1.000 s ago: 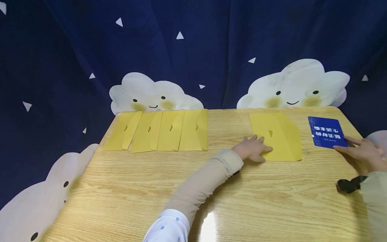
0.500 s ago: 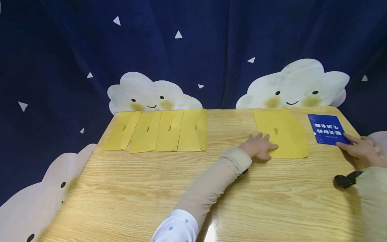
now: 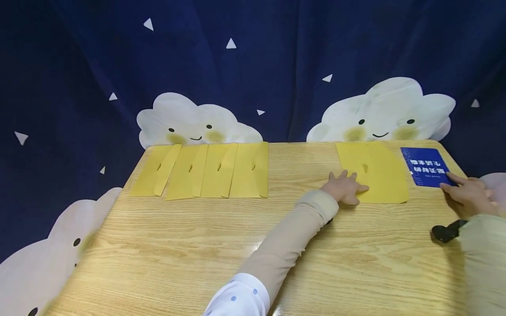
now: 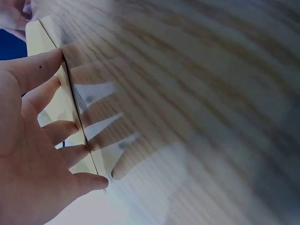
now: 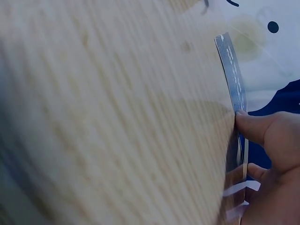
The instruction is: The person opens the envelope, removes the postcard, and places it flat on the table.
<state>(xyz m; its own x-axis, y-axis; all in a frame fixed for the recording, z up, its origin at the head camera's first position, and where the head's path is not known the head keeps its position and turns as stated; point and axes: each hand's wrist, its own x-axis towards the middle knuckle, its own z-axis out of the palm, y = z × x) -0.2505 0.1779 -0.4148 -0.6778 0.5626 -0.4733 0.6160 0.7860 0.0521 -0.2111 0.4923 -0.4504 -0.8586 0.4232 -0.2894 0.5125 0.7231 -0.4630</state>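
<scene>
A yellow envelope (image 3: 381, 175) lies flat on the back right of the table. My left hand (image 3: 345, 188) rests on its lower left part, fingers spread. The left wrist view shows this hand (image 4: 47, 126) low over the tabletop, beside the envelope's thin edge (image 4: 42, 42). Right of the envelope is a blue card (image 3: 424, 166) with white lettering, lying flat. My right hand (image 3: 472, 195) touches the card's near right corner with extended thumb and forefinger. In the right wrist view the thumb of the right hand (image 5: 276, 145) meets the edge of the card (image 5: 232, 70); other fingers are partly hidden.
Several yellow envelopes (image 3: 217, 171) lie side by side, partly overlapping, at the back left of the wooden table (image 3: 178, 250). A dark blue curtain (image 3: 269, 52) with white clouds hangs right behind the table's back edge.
My left hand has slid the yellow envelope to the right and slightly back, closer to the blue card. The card and my right hand have shifted slightly toward the back edge.
</scene>
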